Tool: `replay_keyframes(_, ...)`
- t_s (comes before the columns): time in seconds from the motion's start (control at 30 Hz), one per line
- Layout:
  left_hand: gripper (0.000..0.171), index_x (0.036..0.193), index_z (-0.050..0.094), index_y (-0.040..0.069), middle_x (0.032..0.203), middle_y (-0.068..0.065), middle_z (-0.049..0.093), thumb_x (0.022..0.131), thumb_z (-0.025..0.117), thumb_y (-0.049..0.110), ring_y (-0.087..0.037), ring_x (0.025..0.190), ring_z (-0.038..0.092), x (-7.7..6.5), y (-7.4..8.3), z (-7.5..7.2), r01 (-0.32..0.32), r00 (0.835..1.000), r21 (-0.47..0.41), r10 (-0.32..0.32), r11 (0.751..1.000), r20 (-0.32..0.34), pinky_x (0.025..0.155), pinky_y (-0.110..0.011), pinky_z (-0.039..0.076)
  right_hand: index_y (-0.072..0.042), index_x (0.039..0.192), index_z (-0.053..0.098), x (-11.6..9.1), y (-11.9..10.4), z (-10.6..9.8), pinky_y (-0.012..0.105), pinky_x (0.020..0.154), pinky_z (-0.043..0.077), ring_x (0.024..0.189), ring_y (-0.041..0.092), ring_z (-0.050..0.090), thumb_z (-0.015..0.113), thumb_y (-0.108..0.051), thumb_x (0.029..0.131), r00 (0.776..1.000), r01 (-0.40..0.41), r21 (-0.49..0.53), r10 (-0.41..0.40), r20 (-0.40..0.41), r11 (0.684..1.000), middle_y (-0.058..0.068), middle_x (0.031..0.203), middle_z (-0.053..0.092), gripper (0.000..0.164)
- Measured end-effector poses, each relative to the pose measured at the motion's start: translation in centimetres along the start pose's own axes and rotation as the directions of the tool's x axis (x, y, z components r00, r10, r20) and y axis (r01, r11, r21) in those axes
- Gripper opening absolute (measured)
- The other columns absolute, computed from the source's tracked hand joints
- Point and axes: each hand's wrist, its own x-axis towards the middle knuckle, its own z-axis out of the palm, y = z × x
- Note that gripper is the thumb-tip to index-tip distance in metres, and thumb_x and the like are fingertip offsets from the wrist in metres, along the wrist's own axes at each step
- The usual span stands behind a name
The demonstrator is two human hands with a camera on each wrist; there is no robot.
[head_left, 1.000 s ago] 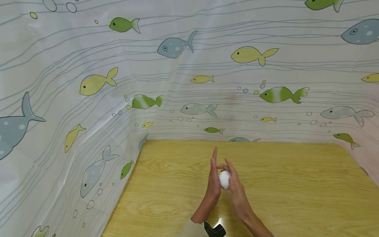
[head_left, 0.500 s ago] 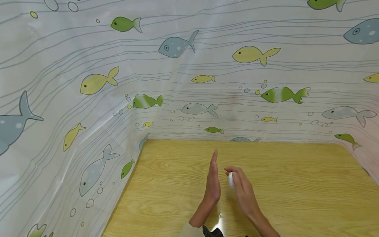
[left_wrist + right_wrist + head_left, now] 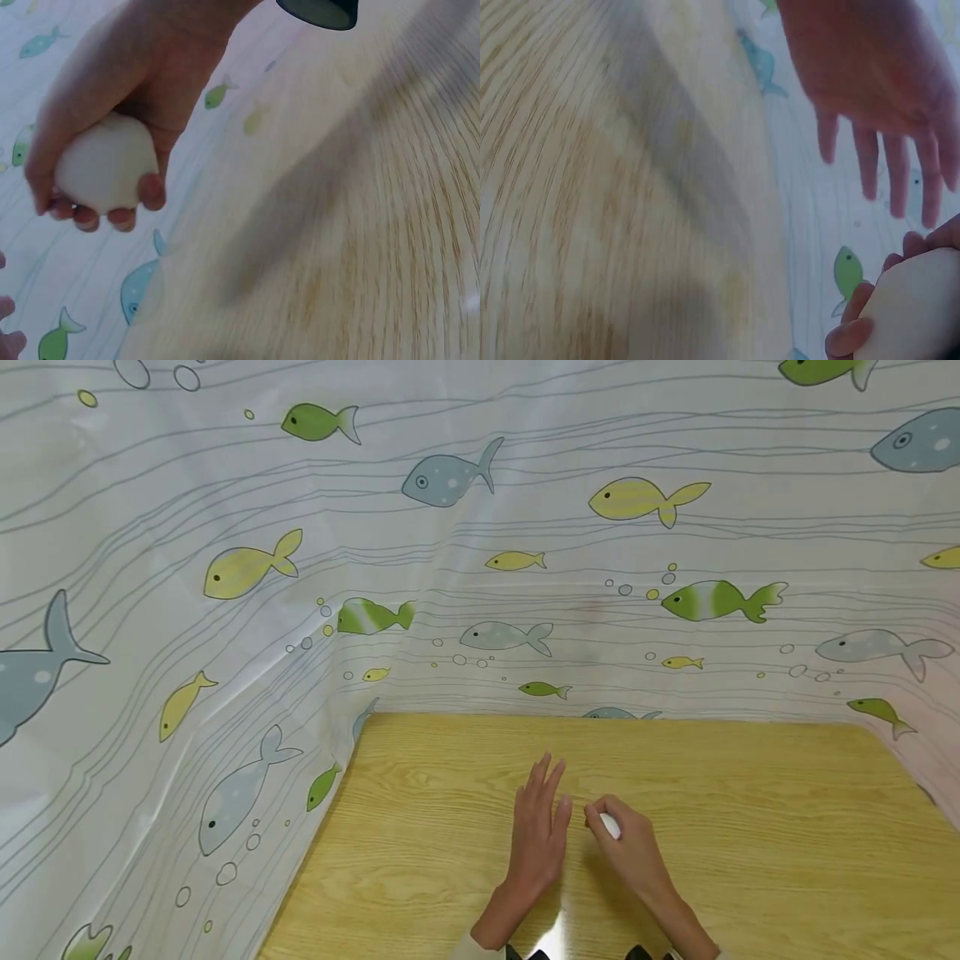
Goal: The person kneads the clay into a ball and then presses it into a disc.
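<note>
In the head view my right hand (image 3: 637,856) grips a smooth white lump (image 3: 611,827), rounded like a ball of clay. The left wrist view gives the fullest look at the lump (image 3: 109,161): fingers curl round its far side and the thumb lies along its edge. My left hand (image 3: 536,839) is just to the left, held above the table with fingers extended and somewhat spread, holding nothing. From the right wrist, that same left hand (image 3: 877,75) appears beyond the lump (image 3: 919,307), a gap between them.
Beneath both hands is a wood-grain table (image 3: 420,827). A white sheet (image 3: 465,602) printed with fish hangs behind it and along the left side. Dark wrist devices (image 3: 322,11) show at the wrists.
At first the lump sat between both palms. My hands have since parted; the right moved off rightward with the lump and curled round it, while the left turned to show its back.
</note>
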Motion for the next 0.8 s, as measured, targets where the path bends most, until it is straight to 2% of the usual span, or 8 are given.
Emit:
replay_keyframes(0.07,0.047,0.157,0.043,0.020,0.167,-0.011,0.037,0.111,0.043,0.028,-0.042,0.154,0.035,-0.1,-0.3,0.0,-0.013,1.000,0.054,0.013,0.998,0.000,0.115,-0.076,0.029,-0.012,0.095,0.072,0.2,0.8,-0.1,0.022,0.064,0.050,0.074,0.004,0.060,0.062,-0.023,0.103,1.000,-0.015,-0.042,0.016,0.020,0.999,0.005,0.090,0.075,0.017)
replay_keyframes(0.13,0.046,0.156,0.045,0.021,0.167,-0.011,0.038,0.110,0.044,0.030,-0.043,0.153,0.036,-0.3,-0.6,-0.1,-0.022,1.000,0.093,0.023,0.995,-0.002,0.114,-0.076,0.030,-0.012,0.101,0.073,0.5,1.6,-0.2,0.027,0.072,0.055,0.083,0.010,0.068,0.062,-0.023,0.103,0.999,-0.019,-0.093,0.023,0.043,0.996,0.003,0.097,0.077,0.015)
replay_keyframes(0.23,0.046,0.154,0.048,0.020,0.164,-0.012,0.042,0.109,0.047,0.032,-0.044,0.151,0.038,-0.4,-1.1,-0.2,-0.040,0.999,0.160,0.041,0.986,-0.003,0.112,-0.076,0.032,-0.014,0.104,0.073,0.8,2.7,-0.6,0.033,0.078,0.057,0.091,0.016,0.071,0.062,-0.024,0.103,0.995,-0.043,-0.160,0.056,0.078,0.986,0.003,0.103,0.077,0.015)
replay_keyframes(0.33,0.047,0.153,0.049,0.019,0.162,-0.012,0.045,0.109,0.048,0.035,-0.043,0.150,0.041,-0.6,-1.6,-0.4,-0.057,0.998,0.234,0.054,0.971,0.018,0.112,-0.075,0.033,-0.014,0.100,0.072,0.9,3.5,-1.2,0.030,0.071,0.052,0.081,0.014,0.066,0.062,-0.026,0.102,0.988,-0.094,-0.210,0.117,0.103,0.973,0.005,0.104,0.077,0.016)
replay_keyframes(0.43,0.048,0.153,0.050,0.019,0.161,-0.012,0.047,0.109,0.045,0.038,-0.041,0.151,0.040,-1.0,-2.0,-0.5,-0.065,0.997,0.293,0.052,0.954,0.051,0.113,-0.073,0.034,-0.014,0.096,0.071,1.0,4.2,-1.7,0.025,0.061,0.044,0.067,0.011,0.054,0.060,-0.035,0.103,0.975,-0.145,-0.248,0.181,0.132,0.958,0.005,0.094,0.075,0.025)
replay_keyframes(0.57,0.048,0.152,0.050,0.018,0.160,-0.014,0.048,0.110,0.044,0.039,-0.042,0.150,0.040,-1.5,-2.6,-0.5,-0.071,0.996,0.326,0.050,0.943,0.071,0.112,-0.073,0.034,-0.015,0.095,0.072,1.1,4.9,-2.1,0.027,0.058,0.042,0.061,0.009,0.051,0.058,-0.044,0.104,0.971,-0.124,-0.325,0.182,0.155,0.937,0.002,0.086,0.073,0.034)
replay_keyframes(0.67,0.047,0.150,0.052,0.016,0.158,-0.015,0.049,0.108,0.048,0.035,-0.043,0.149,0.041,-1.8,-3.1,-0.5,-0.070,0.995,0.338,0.042,0.939,0.091,0.112,-0.074,0.033,-0.016,0.095,0.072,1.4,5.4,-2.3,0.027,0.058,0.043,0.062,0.008,0.053,0.060,-0.036,0.103,0.975,-0.097,-0.366,0.163,0.154,0.926,0.000,0.087,0.075,0.025)
replay_keyframes(0.8,0.048,0.151,0.051,0.016,0.159,-0.015,0.048,0.106,0.052,0.031,-0.043,0.151,0.039,-2.1,-3.7,-0.6,-0.037,0.990,0.334,-0.012,0.942,0.142,0.114,-0.075,0.030,-0.018,0.095,0.069,1.7,6.0,-2.5,0.028,0.059,0.045,0.063,0.008,0.054,0.060,-0.024,0.099,0.979,-0.072,-0.376,0.138,0.153,0.924,-0.001,0.084,0.072,0.012)
